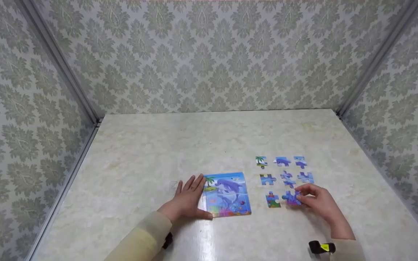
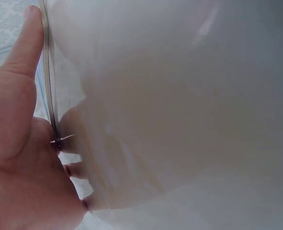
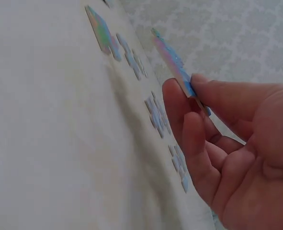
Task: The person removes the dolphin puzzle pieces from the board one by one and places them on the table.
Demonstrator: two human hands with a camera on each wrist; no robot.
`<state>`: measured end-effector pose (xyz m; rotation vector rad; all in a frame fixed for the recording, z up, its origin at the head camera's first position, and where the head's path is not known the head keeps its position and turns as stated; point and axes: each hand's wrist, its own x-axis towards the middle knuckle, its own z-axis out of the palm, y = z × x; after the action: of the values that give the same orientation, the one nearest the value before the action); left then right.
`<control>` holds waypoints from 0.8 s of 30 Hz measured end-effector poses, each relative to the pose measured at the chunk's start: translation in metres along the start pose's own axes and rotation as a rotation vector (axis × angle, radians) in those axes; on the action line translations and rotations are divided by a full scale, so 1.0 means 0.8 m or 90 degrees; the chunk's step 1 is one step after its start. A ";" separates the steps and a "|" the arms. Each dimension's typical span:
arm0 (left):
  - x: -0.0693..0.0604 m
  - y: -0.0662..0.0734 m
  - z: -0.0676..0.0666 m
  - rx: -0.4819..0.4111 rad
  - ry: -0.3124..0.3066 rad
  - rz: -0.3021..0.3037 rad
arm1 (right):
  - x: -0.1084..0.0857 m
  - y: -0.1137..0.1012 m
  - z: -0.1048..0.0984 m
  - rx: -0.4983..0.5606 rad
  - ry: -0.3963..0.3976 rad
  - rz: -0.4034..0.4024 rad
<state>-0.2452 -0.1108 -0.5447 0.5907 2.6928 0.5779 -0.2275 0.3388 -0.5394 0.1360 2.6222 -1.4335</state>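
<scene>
My left hand (image 1: 187, 201) rests with straight, spread fingers along the left edge of a square dolphin puzzle board (image 1: 227, 195). In the left wrist view its thumb (image 2: 24, 43) lies against a thin edge. My right hand (image 1: 318, 201) pinches a blue and purple puzzle piece (image 1: 291, 198) between thumb and fingertips. The right wrist view shows that piece (image 3: 172, 60) lifted off the table and tilted. Beside it lies a piece with red and green colours (image 1: 273, 202). Beyond are a palm tree piece (image 1: 261, 161) and several blue pieces (image 1: 282, 161) in rows.
Everything lies on a pale, marbled table (image 1: 151, 145). Patterned walls (image 1: 209, 58) enclose its back and both sides. A faint, clear outline (image 1: 173, 186) shows just left of my left hand. A black wrist strap (image 1: 321, 247) sits at my right sleeve.
</scene>
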 end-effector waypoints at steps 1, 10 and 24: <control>0.000 0.000 0.000 0.000 0.000 0.001 | 0.001 0.004 -0.002 -0.008 0.001 0.012; 0.002 -0.003 0.002 0.004 0.003 0.002 | 0.004 0.016 0.003 -0.095 0.033 0.037; 0.002 -0.002 0.001 0.002 -0.003 -0.001 | 0.008 0.011 0.006 -0.150 0.049 0.018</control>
<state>-0.2470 -0.1112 -0.5469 0.5904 2.6909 0.5708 -0.2323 0.3398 -0.5506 0.2021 2.8137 -1.1215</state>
